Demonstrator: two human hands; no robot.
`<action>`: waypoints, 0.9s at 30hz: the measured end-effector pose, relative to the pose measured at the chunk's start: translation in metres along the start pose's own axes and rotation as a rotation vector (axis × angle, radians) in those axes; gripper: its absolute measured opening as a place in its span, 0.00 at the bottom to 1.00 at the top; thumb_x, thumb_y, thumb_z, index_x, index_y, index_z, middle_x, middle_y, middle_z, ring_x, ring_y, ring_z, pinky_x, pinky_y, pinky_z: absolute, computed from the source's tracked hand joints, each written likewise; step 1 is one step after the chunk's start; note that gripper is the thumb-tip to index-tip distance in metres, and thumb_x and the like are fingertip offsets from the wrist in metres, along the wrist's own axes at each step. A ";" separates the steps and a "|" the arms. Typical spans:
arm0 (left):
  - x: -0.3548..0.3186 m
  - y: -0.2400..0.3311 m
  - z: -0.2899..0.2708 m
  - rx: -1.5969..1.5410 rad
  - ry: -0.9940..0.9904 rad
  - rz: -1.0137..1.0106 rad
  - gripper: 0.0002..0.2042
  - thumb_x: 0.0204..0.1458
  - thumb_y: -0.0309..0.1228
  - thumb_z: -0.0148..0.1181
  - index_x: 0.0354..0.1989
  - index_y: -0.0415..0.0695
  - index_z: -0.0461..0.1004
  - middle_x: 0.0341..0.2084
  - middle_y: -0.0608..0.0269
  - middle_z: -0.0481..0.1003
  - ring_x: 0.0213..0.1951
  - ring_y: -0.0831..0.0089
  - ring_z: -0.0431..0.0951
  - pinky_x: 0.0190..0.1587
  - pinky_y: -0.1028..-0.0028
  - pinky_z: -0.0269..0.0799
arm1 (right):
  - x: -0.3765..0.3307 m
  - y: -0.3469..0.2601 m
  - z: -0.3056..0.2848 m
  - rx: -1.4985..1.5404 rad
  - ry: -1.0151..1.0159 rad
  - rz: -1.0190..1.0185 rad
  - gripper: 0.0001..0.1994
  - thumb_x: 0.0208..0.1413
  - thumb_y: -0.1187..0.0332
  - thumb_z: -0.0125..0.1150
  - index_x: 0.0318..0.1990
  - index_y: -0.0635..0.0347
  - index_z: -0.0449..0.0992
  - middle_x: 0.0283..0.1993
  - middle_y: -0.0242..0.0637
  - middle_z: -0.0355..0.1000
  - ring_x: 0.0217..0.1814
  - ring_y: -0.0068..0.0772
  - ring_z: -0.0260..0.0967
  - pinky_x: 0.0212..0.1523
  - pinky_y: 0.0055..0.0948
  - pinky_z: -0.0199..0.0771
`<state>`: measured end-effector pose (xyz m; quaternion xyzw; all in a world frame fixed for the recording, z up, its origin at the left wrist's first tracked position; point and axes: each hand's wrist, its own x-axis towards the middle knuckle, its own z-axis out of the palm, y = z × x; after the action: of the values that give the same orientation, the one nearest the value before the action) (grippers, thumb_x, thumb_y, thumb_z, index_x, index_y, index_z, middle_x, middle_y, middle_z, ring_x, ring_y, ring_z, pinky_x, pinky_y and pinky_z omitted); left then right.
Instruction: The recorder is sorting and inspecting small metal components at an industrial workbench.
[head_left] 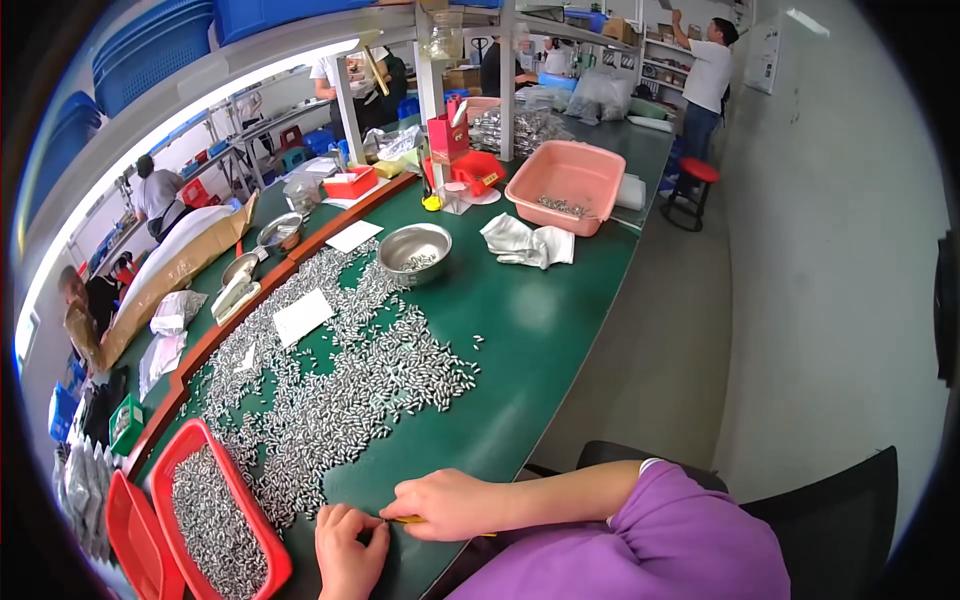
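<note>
Near the table's front edge my two hands are close together, their fingertips almost meeting. My right hand (448, 504) is closed around a slim yellow tool (411, 519), whose kind I cannot make out under the fingers. My left hand (350, 552) is curled with thumb and forefinger pinched; whatever is between them is too small to tell. Beyond them spreads a large heap of small shiny metal pins (345, 420) on the green tabletop. To the left of my left hand stands a red tray (262, 520) full of the same kind of pieces.
Another red tray (140, 535) leans beside the full one. Farther off are a steel bowl (415, 242), white gloves (528, 242) and a pink basin (567, 170) holding some small parts. White cards (303, 317) lie on the heap. A brown wooden strip (250, 285) edges the table's left side.
</note>
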<state>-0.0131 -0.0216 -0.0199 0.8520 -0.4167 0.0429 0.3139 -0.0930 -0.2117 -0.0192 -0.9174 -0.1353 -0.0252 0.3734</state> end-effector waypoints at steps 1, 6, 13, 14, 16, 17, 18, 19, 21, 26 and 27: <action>0.000 0.000 0.000 0.003 -0.001 -0.003 0.07 0.36 0.23 0.66 0.18 0.42 0.72 0.22 0.61 0.70 0.32 0.61 0.70 0.36 0.66 0.67 | -0.001 0.000 0.000 0.004 -0.001 -0.002 0.18 0.53 0.66 0.56 0.51 0.54 0.77 0.39 0.39 0.72 0.40 0.43 0.73 0.39 0.40 0.73; 0.001 0.005 -0.001 -0.005 0.003 0.006 0.07 0.35 0.22 0.66 0.18 0.42 0.71 0.22 0.61 0.69 0.32 0.61 0.70 0.35 0.65 0.67 | -0.003 -0.001 0.001 0.043 0.032 0.009 0.17 0.53 0.65 0.55 0.51 0.53 0.77 0.38 0.38 0.71 0.39 0.42 0.73 0.37 0.40 0.73; 0.000 0.005 -0.002 0.004 0.011 0.013 0.07 0.35 0.22 0.65 0.18 0.42 0.71 0.21 0.61 0.69 0.31 0.60 0.69 0.35 0.65 0.67 | -0.001 0.000 0.002 -0.008 0.026 -0.009 0.17 0.53 0.65 0.56 0.50 0.53 0.78 0.38 0.37 0.72 0.38 0.42 0.73 0.37 0.40 0.74; 0.000 0.006 -0.002 0.003 0.012 0.011 0.07 0.35 0.22 0.65 0.18 0.42 0.71 0.21 0.61 0.69 0.31 0.60 0.69 0.35 0.65 0.67 | -0.001 0.000 0.001 0.000 0.026 -0.015 0.17 0.53 0.66 0.56 0.51 0.53 0.77 0.38 0.37 0.72 0.39 0.42 0.73 0.37 0.40 0.74; 0.000 0.005 -0.001 -0.005 0.012 0.010 0.07 0.35 0.22 0.65 0.18 0.42 0.71 0.21 0.60 0.69 0.31 0.60 0.69 0.35 0.65 0.67 | -0.001 0.000 0.002 0.004 0.025 -0.014 0.18 0.53 0.66 0.56 0.52 0.53 0.76 0.38 0.37 0.72 0.39 0.42 0.74 0.37 0.40 0.74; 0.000 0.004 -0.001 -0.001 0.017 0.013 0.07 0.34 0.22 0.65 0.18 0.41 0.71 0.21 0.60 0.69 0.31 0.60 0.69 0.35 0.65 0.66 | -0.002 0.000 0.003 0.019 0.056 -0.012 0.17 0.52 0.66 0.56 0.51 0.53 0.76 0.39 0.37 0.72 0.39 0.43 0.74 0.38 0.40 0.74; 0.000 0.005 -0.001 0.009 0.023 0.015 0.07 0.34 0.21 0.65 0.18 0.41 0.71 0.21 0.60 0.69 0.31 0.60 0.69 0.35 0.65 0.66 | -0.002 0.000 0.004 0.036 0.088 -0.014 0.17 0.52 0.66 0.57 0.51 0.54 0.75 0.39 0.37 0.72 0.40 0.43 0.74 0.38 0.40 0.74; 0.000 0.004 0.000 0.010 0.022 0.016 0.07 0.34 0.21 0.65 0.18 0.41 0.71 0.21 0.60 0.69 0.31 0.60 0.69 0.35 0.65 0.66 | -0.002 0.000 0.006 0.037 0.089 -0.014 0.17 0.52 0.66 0.57 0.51 0.54 0.75 0.39 0.37 0.72 0.40 0.43 0.74 0.38 0.40 0.74; 0.000 0.003 0.000 0.012 0.016 0.010 0.07 0.34 0.21 0.65 0.18 0.41 0.71 0.21 0.61 0.69 0.31 0.60 0.69 0.35 0.65 0.66 | -0.002 0.002 0.009 0.117 0.153 0.047 0.14 0.51 0.66 0.58 0.46 0.55 0.73 0.40 0.37 0.73 0.40 0.43 0.74 0.39 0.40 0.74; 0.002 0.006 0.000 0.007 0.010 -0.003 0.07 0.35 0.21 0.65 0.18 0.41 0.71 0.21 0.61 0.69 0.31 0.61 0.69 0.34 0.65 0.66 | -0.001 0.003 0.004 0.112 0.101 0.015 0.11 0.50 0.66 0.58 0.42 0.55 0.72 0.40 0.37 0.73 0.39 0.43 0.74 0.39 0.40 0.74; 0.002 0.006 0.000 0.007 0.011 0.000 0.07 0.35 0.21 0.65 0.18 0.41 0.71 0.21 0.61 0.69 0.31 0.61 0.69 0.34 0.65 0.66 | -0.002 0.003 0.003 0.105 0.081 0.016 0.11 0.50 0.66 0.58 0.42 0.55 0.72 0.40 0.37 0.73 0.39 0.43 0.74 0.39 0.40 0.74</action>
<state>-0.0159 -0.0258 -0.0166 0.8529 -0.4150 0.0490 0.3130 -0.0938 -0.2121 -0.0237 -0.8959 -0.1137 -0.0524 0.4263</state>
